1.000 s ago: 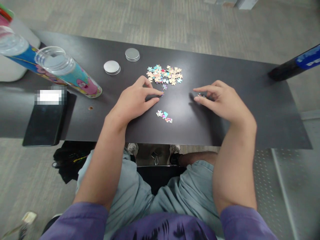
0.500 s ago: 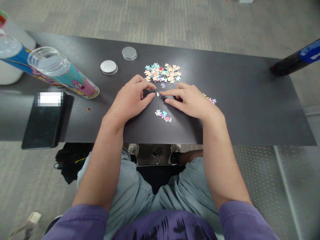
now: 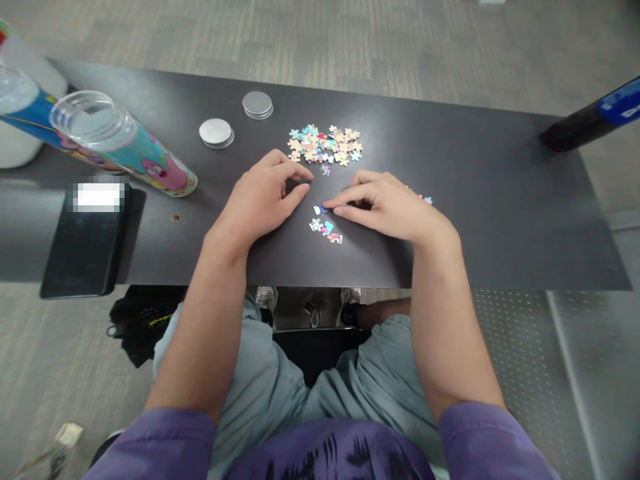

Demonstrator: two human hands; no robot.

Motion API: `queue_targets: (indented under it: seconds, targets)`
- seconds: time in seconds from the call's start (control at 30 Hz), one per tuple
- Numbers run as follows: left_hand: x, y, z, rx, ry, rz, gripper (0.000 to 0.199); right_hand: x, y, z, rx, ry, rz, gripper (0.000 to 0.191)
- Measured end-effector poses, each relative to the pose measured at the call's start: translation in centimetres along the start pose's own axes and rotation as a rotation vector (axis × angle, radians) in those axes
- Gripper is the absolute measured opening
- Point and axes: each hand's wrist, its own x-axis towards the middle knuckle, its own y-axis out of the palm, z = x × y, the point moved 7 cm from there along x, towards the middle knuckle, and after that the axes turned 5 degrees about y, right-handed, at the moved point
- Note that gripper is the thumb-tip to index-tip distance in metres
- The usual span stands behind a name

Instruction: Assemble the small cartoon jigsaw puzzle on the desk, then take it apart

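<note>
My right hand [image 3: 383, 203] reaches in over the dark table, its index fingertip on the edge of a small white-and-blue jigsaw piece [image 3: 318, 210]. The thumb is a little apart from that finger. Just below lie several jigsaw pieces [image 3: 327, 227] that touch or join in a slanted row. My left hand [image 3: 273, 187] rests on the table to the left, thumb and index finger spread with nothing between them. Above both hands spreads a pile of loose jigsaw pieces [image 3: 325, 143], and one single purplish piece [image 3: 325, 171] lies at its near side.
Two stacks of silver discs [image 3: 215, 132] sit at the back left. A clear-topped tube [image 3: 125, 147] with a pink figure lies near a black phone-like slab [image 3: 87, 243]. More pieces [image 3: 427, 199] show partly behind my right hand. A dark bottle-like cylinder [image 3: 575, 130] stands far right.
My right hand has moved toward me, and the white-and-blue jigsaw piece has slid with its fingertip, closer to the row of pieces. My left hand has hardly moved.
</note>
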Motion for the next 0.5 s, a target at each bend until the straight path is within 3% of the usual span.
queue_targets:
  seconds: [0.13, 0.33, 0.5]
  targets:
    - [0.1, 0.0, 0.0, 0.023, 0.010, 0.026, 0.031, 0.1, 0.3, 0.6, 0.028, -0.014, 0.027, 0.035]
    - [0.1, 0.0, -0.3, 0.049, 0.017, 0.020, 0.033, 0.7, -0.1, 0.4, -0.174, 0.143, -0.145, 0.049]
    - [0.0, 0.1, -0.2, 0.041, 0.022, 0.006, 0.035, 1.3, 0.6, 0.8, -0.239, 0.182, -0.116, 0.050]
